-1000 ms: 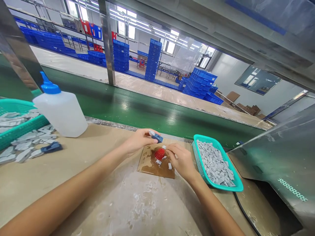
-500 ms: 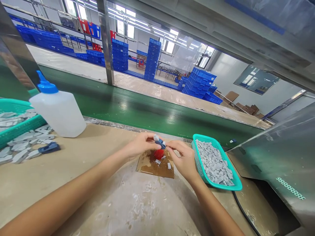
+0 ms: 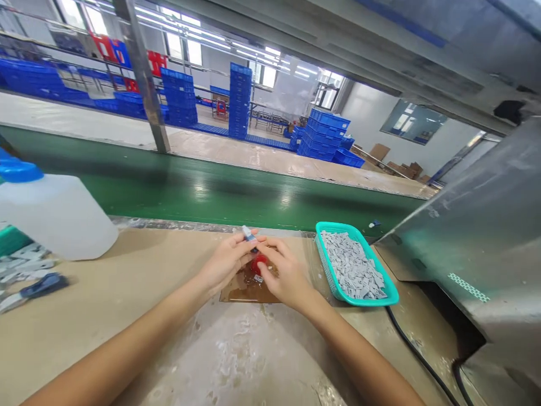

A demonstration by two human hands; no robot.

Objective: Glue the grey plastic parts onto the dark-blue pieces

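On a tan tabletop (image 3: 245, 355), a blue-and-grey part (image 3: 248, 233) is being gripped in the left hand (image 3: 223, 263) near a red cap (image 3: 258, 264), while the right hand (image 3: 286, 274), its grip impossible to tell, is now being held farther over it than moments ago, with fitting apparently being advanced.

Combines a pale grey end and a blue body in one small part (image 3: 249, 234). Tilts, grey end upward and leaning left, near the far edge of the worktop (image 3: 139, 265). Is held raised between fingers (image 3: 270, 245), with the lower end hidden.
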